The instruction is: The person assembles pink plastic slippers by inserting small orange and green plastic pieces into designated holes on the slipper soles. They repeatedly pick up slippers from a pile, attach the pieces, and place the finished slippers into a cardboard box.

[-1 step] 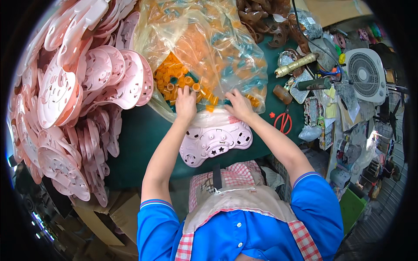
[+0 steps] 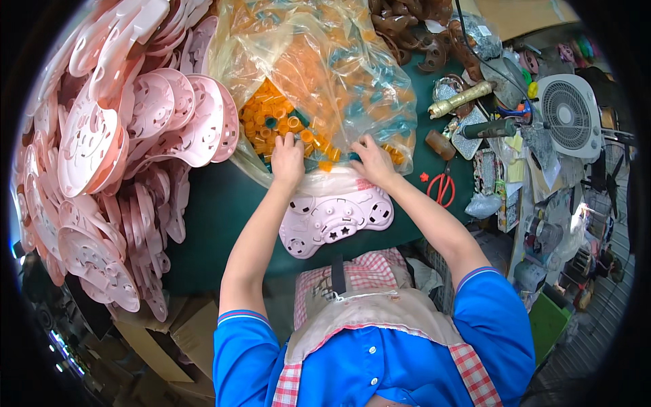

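A large clear plastic bag (image 2: 325, 71) lies on the green table, full of small orange plastic caps (image 2: 271, 112) that show through its open mouth. My left hand (image 2: 287, 161) has its fingers bent down at the near edge of the caps. Whatever they pinch is hidden. On the right, my right hand (image 2: 373, 163) curls its fingers on the bag's film, beside a few loose caps. Just below both hands rests a pale pink plastic shell (image 2: 337, 218) with star-shaped and oblong holes, its top edge partly under the bag's rim.
Stacked pink plastic shells (image 2: 102, 169) fill the left side. To the right are red-handled scissors (image 2: 442, 188), a small red piece (image 2: 424, 177), a mallet (image 2: 439, 145) and mixed tools. A white fan (image 2: 569, 114) stands farther right, and brown plastic parts (image 2: 407, 27) lie at the back.
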Motion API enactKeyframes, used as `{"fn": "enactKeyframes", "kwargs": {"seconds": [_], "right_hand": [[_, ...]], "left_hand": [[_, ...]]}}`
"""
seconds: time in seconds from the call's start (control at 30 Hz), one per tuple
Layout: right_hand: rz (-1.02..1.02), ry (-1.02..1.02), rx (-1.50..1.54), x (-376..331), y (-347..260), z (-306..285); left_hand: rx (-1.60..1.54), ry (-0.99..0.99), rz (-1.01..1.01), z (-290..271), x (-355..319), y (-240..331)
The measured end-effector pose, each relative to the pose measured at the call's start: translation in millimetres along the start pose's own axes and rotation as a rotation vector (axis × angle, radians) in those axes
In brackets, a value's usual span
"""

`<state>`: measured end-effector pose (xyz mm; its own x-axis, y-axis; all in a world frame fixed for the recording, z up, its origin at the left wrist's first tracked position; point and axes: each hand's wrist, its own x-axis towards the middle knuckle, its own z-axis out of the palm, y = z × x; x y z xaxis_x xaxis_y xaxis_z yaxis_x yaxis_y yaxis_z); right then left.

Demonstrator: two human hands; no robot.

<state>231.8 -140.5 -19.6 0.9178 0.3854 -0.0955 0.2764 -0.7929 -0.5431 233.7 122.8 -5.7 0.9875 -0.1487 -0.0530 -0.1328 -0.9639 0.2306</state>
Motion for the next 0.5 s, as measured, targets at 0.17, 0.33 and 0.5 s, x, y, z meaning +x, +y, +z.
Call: {"fn": "enactKeyframes", "kwargs": {"seconds": [0.17, 0.33, 0.5], "right_hand": [[-0.065, 0.210, 0.191, -12, -20, -14], [-0.102, 0.475, 0.277, -72, -66, -5], [-0.036, 0.265, 0.505, -111, -97, 55]], "left_hand": [[-0.238, 0.097, -0.005, -10, -19, -13], [-0.577, 0.474, 0.090, -16, -92, 0], [-0.685, 0.337, 0.014, 37, -202, 42]]}}
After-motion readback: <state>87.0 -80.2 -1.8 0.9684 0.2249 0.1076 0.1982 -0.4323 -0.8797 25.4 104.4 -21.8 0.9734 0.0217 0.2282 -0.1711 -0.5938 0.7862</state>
